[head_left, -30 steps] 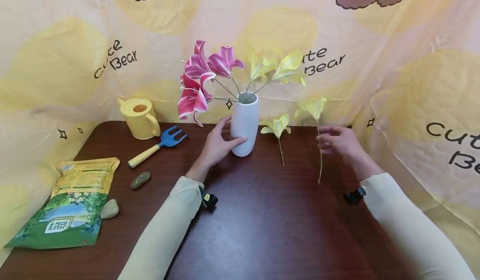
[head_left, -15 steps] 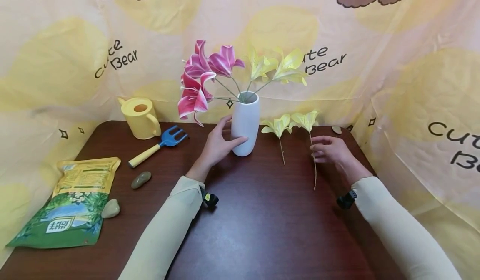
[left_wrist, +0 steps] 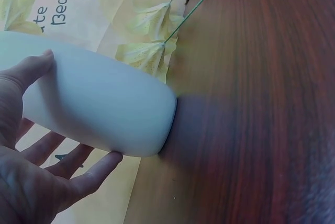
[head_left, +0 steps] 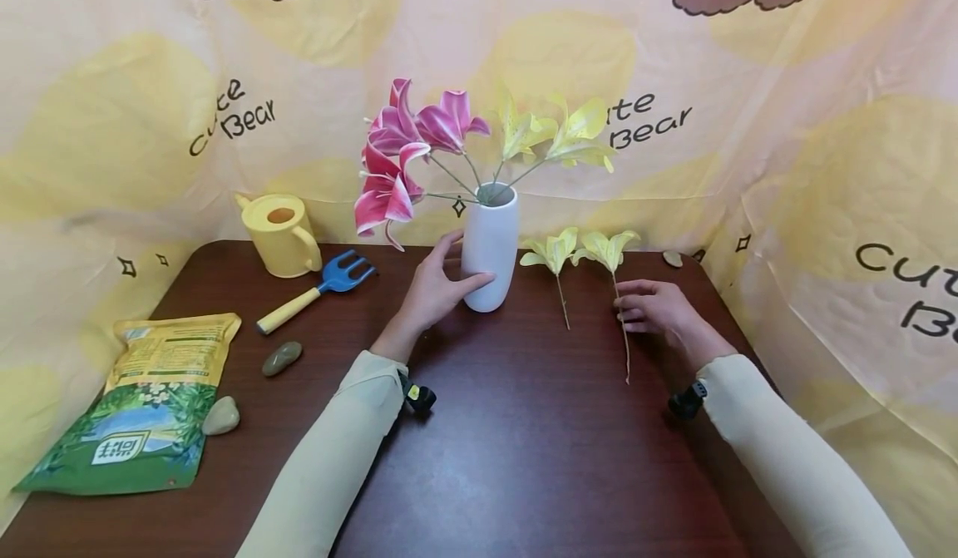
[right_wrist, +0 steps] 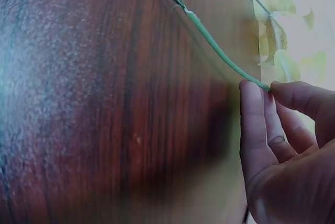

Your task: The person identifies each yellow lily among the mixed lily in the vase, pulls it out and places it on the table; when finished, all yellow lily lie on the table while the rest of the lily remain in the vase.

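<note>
Pointing bloom-first toward backdrop (head_left: 479,26): pinched yellow flower (head_left: 606,248)

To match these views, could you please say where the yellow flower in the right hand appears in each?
Head: the yellow flower is right of centre.
Left wrist: near top centre, its bloom above another.
Right wrist: its stem slants down rightward from the top.
Shared landmark: right hand.

1. So the left hand (head_left: 434,292) is gripping, its thumb (left_wrist: 36,67) lying along one side and its fingers (left_wrist: 99,174) spreading along the other.
2. The right hand (head_left: 659,308) is just doing a dainty pinch, thumb tip (right_wrist: 277,89) pressing toward the fingertips (right_wrist: 250,87).
3. The left arm (head_left: 322,458) and right arm (head_left: 793,450) are both slanting back and outward behind those grips.
</note>
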A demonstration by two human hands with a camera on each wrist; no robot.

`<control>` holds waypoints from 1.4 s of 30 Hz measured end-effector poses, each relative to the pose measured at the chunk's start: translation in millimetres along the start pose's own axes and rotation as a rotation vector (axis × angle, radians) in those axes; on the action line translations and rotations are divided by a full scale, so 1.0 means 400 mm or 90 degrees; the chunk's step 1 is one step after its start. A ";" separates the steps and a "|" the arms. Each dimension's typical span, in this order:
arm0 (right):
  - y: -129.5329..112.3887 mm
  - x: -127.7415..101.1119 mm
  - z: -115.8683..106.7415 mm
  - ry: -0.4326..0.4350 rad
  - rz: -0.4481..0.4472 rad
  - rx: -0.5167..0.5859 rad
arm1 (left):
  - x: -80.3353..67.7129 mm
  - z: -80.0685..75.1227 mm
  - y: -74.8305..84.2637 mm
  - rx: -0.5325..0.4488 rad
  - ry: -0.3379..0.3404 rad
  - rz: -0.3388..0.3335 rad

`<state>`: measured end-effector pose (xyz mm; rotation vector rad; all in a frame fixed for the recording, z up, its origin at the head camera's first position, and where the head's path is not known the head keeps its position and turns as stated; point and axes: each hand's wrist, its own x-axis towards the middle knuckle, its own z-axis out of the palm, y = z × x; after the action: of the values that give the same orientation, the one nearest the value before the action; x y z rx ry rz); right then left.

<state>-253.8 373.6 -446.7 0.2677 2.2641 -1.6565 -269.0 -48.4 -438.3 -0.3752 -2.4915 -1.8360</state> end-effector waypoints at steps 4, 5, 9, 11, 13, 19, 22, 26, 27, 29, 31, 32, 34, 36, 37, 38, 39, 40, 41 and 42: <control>0.002 -0.001 0.004 -0.002 0.001 -0.015 | 0.000 0.000 0.000 0.004 0.000 0.000; 0.003 -0.001 0.004 -0.001 0.001 -0.016 | -0.001 0.000 0.000 0.004 0.000 0.000; 0.004 -0.002 0.004 0.010 0.000 -0.023 | -0.001 -0.001 0.001 0.001 -0.001 0.000; 0.003 -0.004 0.004 0.019 -0.005 -0.031 | -0.002 -0.002 0.002 -0.001 -0.002 0.000; -0.001 -0.006 0.004 0.033 -0.008 -0.038 | -0.002 -0.002 0.002 -0.003 -0.004 0.001; -0.023 -0.014 0.012 0.054 -0.019 -0.062 | -0.004 -0.006 -0.001 -0.010 -0.011 -0.004; -0.032 -0.016 0.017 0.055 -0.013 -0.075 | -0.005 -0.008 -0.001 -0.015 -0.017 -0.011; -0.035 -0.015 0.020 0.054 0.001 -0.081 | -0.005 -0.009 0.002 -0.017 -0.022 -0.011; -0.034 -0.014 0.021 0.054 0.002 -0.082 | -0.004 -0.009 0.002 -0.016 -0.023 -0.009; -0.033 -0.012 0.022 0.056 -0.004 -0.084 | -0.003 -0.009 0.003 -0.014 -0.023 -0.005; -0.033 -0.009 0.024 0.055 -0.015 -0.085 | -0.002 -0.009 0.004 -0.012 -0.023 -0.005; -0.033 -0.008 0.025 0.054 -0.020 -0.087 | -0.001 -0.010 0.005 -0.011 -0.023 -0.005; -0.036 -0.007 0.030 0.048 -0.028 -0.090 | 0.000 -0.010 0.005 -0.010 -0.023 -0.008; -0.042 -0.007 0.035 0.050 -0.034 -0.104 | 0.001 -0.011 0.005 -0.010 -0.024 -0.011; -0.047 -0.010 0.038 0.060 -0.039 -0.119 | 0.002 -0.011 0.005 -0.010 -0.025 -0.012; -0.054 -0.013 0.040 0.072 -0.048 -0.144 | 0.002 -0.012 0.005 -0.011 -0.025 -0.012; -0.064 -0.017 0.043 0.088 -0.061 -0.172 | 0.002 -0.012 0.005 -0.011 -0.026 -0.013; -0.078 -0.022 0.048 0.108 -0.076 -0.196 | 0.002 -0.013 0.004 -0.011 -0.026 -0.013; -0.096 -0.028 0.055 0.130 -0.097 -0.220 | 0.002 -0.014 0.003 -0.011 -0.026 -0.012; -0.117 -0.034 0.064 0.150 -0.117 -0.235 | 0.002 -0.014 0.003 -0.013 -0.026 -0.011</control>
<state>-253.2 335.2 -407.0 0.1768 2.7891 -1.3041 -270.2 -53.3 -435.5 -0.3980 -2.5115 -1.8802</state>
